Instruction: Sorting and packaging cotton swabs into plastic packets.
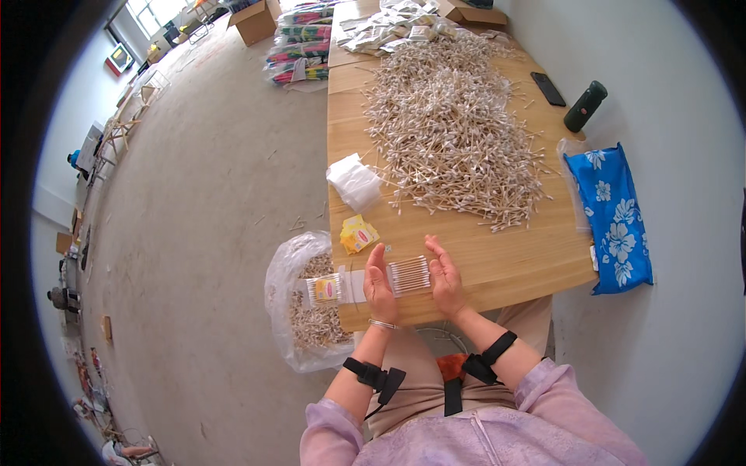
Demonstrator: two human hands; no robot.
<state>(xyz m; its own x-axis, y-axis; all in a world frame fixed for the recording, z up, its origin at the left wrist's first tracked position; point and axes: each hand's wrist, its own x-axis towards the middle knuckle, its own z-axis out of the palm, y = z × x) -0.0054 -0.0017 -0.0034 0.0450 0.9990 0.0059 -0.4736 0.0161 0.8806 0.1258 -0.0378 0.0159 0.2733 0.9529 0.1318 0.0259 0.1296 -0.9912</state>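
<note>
A neat row of cotton swabs [409, 275] lies side by side on the wooden table near its front edge. On its left stands my left hand [379, 289], fingers stretched out and together, palm turned toward the swab ends. Opposite, my right hand [446, 281] is held the same way, its palm at the other ends. Neither hand grips anything; whether the palms touch the tips is hard to tell. Left of my left hand lies a filled clear bag of swabs [325, 290] with a yellow card in it. Yellow cards [357, 234] sit in a small pile just beyond.
A large heap of loose cotton swabs [458, 124] covers the table's middle. White plastic bags [354, 182] lie at the left edge. At the right are a phone [549, 88], a dark bottle [585, 106] and a blue flowered pouch [614, 221]. Below left hangs a clear sack [284, 311].
</note>
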